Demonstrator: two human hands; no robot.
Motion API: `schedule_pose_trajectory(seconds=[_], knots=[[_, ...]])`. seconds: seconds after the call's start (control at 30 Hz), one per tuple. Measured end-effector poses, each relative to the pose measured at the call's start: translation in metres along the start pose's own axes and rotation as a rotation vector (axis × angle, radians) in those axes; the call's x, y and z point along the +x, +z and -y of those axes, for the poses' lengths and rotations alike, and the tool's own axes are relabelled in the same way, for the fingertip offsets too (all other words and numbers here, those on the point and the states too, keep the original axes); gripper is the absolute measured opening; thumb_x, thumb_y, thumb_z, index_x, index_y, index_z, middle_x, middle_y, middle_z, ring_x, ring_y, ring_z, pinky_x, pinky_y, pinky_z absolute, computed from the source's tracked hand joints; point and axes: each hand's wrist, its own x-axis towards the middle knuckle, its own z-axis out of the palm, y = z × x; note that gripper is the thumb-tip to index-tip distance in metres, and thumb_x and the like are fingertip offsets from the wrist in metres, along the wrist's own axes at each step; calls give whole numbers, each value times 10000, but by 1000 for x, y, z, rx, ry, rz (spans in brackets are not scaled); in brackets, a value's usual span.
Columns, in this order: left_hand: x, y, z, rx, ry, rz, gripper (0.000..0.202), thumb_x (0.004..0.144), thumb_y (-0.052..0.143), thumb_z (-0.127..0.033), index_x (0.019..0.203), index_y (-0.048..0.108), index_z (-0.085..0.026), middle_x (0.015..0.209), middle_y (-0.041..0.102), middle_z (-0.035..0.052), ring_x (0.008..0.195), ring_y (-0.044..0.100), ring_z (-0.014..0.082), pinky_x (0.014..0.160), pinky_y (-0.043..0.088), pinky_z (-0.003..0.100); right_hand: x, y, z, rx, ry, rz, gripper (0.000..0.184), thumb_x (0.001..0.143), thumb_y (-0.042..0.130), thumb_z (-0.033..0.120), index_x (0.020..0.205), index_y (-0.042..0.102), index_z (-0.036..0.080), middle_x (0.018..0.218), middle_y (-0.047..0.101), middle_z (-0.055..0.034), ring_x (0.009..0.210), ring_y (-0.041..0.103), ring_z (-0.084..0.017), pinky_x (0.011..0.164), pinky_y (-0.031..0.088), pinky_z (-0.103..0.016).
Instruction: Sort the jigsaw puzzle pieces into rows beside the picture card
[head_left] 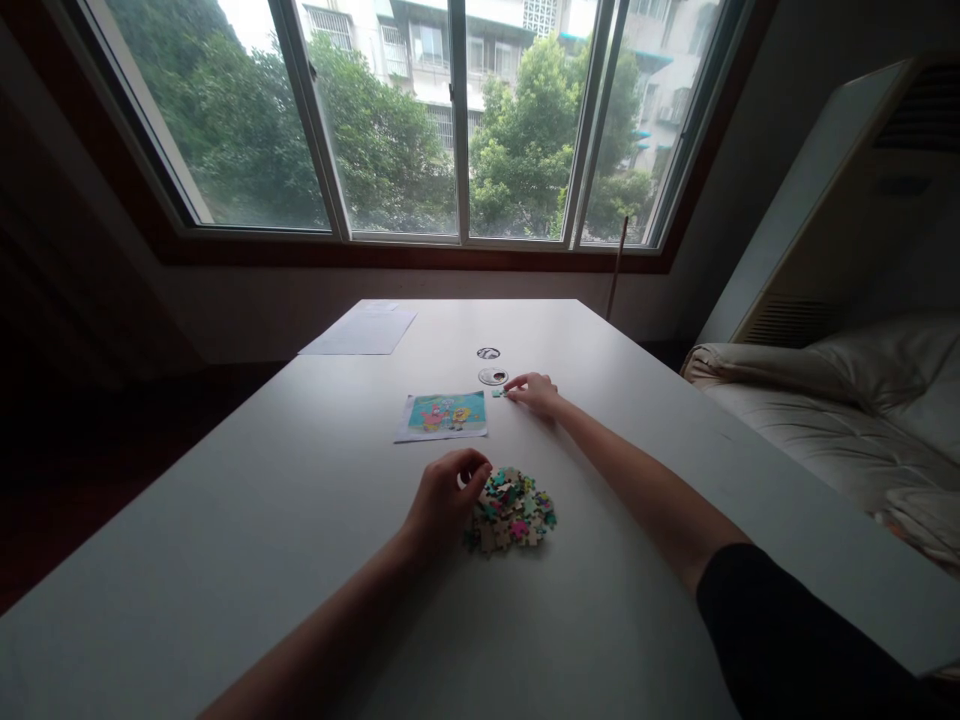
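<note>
A heap of loose jigsaw puzzle pieces (517, 515), some coloured and some showing plain tan backs, lies on the white table. At its left edge is my left hand (448, 490), thumb and fingertips curled together; whatever they may hold is too small to make out. Farther off, my right hand (534, 392) reaches over the table, its fingertips closed on a small green puzzle piece (505, 392). Another light green piece (496, 394) lies just left of those fingertips. Between my hands, to the left, rests a picture sheet (448, 414) with cartoon figures on blue.
Two round printed marks or discs, a nearer one (493, 377) and a farther one (488, 353), are beyond my right hand. White paper (360, 331) lies at the table's far left corner. A padded sofa (810, 410) stands right of the table (285, 520), below a wide window.
</note>
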Motion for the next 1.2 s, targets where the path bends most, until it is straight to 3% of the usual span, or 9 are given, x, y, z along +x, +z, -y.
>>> schedule_pose_trajectory(seconds=[0.17,0.3,0.5,0.6,0.7,0.9,1.2], knots=[[0,0,0,2,-4,7,152,774,481,-243,705,594,-168,629,580,-25,554,466,96,546,369,200,-2,-3,1,30,-56,-25,254,695,622,327,941,662,280,925,639,-25,974,511,-236,844,357,-393],[1,-1,-2,5,1,4,151,769,486,-245,700,596,-168,625,585,-25,550,468,96,546,368,202,-17,-12,3,90,-191,-17,266,750,574,283,1009,629,259,998,629,-16,931,537,-165,822,390,-307],[2,0,-2,9,12,15,161,775,483,-248,700,602,-170,629,591,-23,551,467,98,549,363,207,-83,-26,1,243,-518,126,177,757,574,278,896,663,214,916,637,-34,834,554,-145,712,424,-269],[1,1,-3,24,68,48,171,780,488,-256,699,612,-171,632,580,-13,574,477,107,568,367,214,-119,-25,-1,319,-585,180,186,770,567,303,898,660,204,887,622,-47,823,559,-145,690,431,-262],[-1,1,-5,51,124,78,173,778,497,-256,683,612,-169,631,562,-4,605,491,118,589,372,223,-141,-20,-1,328,-645,159,172,738,613,314,854,669,200,855,616,-51,822,560,-150,764,421,-286],[-2,0,-7,77,145,106,164,774,495,-233,664,596,-165,660,557,5,631,504,123,595,377,225,-151,-12,2,287,-654,63,89,707,649,272,756,665,199,809,619,-41,792,551,-151,778,411,-300],[-4,-2,-10,86,179,176,171,779,502,-275,690,610,-176,688,556,21,669,503,141,614,388,248,-154,-12,-2,251,-681,68,120,697,657,278,795,661,208,844,613,-43,814,543,-159,781,419,-309]])
